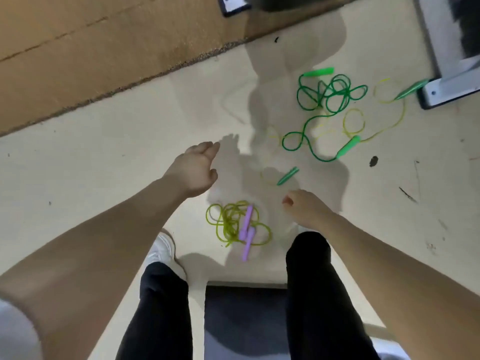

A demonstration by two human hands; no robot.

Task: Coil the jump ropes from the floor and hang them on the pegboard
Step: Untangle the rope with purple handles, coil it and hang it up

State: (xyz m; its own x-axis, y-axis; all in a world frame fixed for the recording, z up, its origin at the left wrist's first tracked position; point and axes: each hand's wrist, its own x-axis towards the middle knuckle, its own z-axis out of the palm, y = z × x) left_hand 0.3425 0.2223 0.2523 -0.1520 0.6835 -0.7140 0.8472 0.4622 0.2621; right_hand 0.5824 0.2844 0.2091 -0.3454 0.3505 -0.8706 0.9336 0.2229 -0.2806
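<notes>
Lying tangled on the pale floor (104,157), the yellow-green plastic jump rope with two lilac handles (237,224) sits just in front of the person's feet, between and slightly below both hands. Its handles run roughly along one line, pointing away from the person with a slight lean to the right, and its loops spread mostly to their left. The right hand (306,209) looks the nearer of the two, just right of the tangle, its fingers loosely curled and holding nothing. The left hand (197,170) hovers beyond and to the left of the tangle, fingers relaxed and likewise holding nothing.

Farther from this rope, up and to the right, a dark green rope with bright green handles (330,97) lies in loose loops, overlapping a faint pale yellow rope with slim dark green handles (368,120). Beyond the lilac-handled rope, to the upper left, a sheet of brown cardboard (91,48) covers the floor. A white shoe (163,249) stands just left of the tangle. No pegboard is in view.
</notes>
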